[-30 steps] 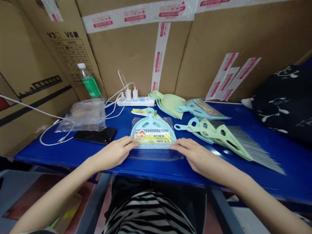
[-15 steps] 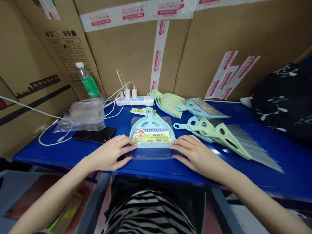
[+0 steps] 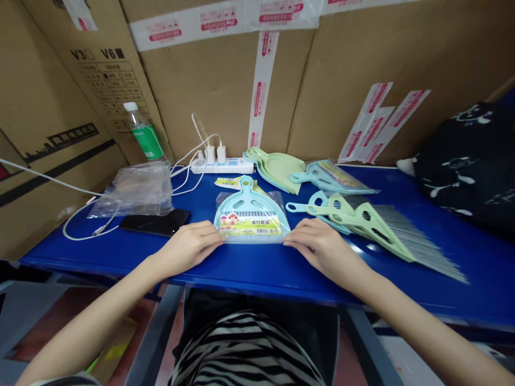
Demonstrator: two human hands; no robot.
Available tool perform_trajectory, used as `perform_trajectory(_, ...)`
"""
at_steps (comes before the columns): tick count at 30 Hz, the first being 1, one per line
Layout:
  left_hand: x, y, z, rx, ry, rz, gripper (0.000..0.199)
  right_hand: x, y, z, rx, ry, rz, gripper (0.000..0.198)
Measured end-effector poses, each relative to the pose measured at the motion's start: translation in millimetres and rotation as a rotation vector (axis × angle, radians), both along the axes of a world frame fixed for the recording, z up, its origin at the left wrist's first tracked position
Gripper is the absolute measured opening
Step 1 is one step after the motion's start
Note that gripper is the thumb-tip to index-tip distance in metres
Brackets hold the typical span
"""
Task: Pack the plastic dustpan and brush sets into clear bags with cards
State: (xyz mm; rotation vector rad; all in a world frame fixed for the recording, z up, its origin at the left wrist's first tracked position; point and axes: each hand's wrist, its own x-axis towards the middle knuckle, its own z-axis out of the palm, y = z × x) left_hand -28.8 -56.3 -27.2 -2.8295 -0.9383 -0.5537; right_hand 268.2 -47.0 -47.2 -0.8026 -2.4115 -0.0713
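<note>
A light-blue dustpan (image 3: 229, 206) lies in a clear plastic bag (image 3: 277, 198) in front of me, its handle pointing away. Inside, a yellow-green card (image 3: 251, 224) with printed mushrooms covers part of a brush with grey bristles. My left hand (image 3: 195, 242) pinches the bag at the dustpan's near left corner. At the near right corner my right hand (image 3: 316, 241) has its thumb and fingers closed on the bag in the same way. Folded plastic along the near edge is hard to make out.
Green dustpans (image 3: 281, 166) and a bagged blue dustpan (image 3: 336, 179) lie at the back. Several brushes (image 3: 370, 230) are fanned out on the right. On the left are plastic bags (image 3: 139, 187), a phone (image 3: 155, 222), a bottle (image 3: 147, 139) and a power strip (image 3: 225, 165) with cables.
The bag's clear flap, which lay spread toward me, is now folded in at the dustpan's near edge. Thumbs and fingers of both hands have closed together at the corners.
</note>
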Motion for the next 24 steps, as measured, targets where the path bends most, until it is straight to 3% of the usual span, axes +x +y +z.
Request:
perform_trajectory(11, 13, 12, -4.9, -0.051, -0.004, 0.123, 0.023, -14, 6, 6, -0.147, -0.046, -0.190, 0.022)
perform_trajectory(20, 23, 17, 0.9, -0.133, 0.066, 0.246, 0.017, -25, 12, 7, -0.437, 0.132, -0.302, 0.013)
perform_trajectory(24, 28, 18, 1.4, -0.156, 0.087, 0.321, 0.013, -27, 13, 8, -0.458, 0.154, -0.324, 0.015)
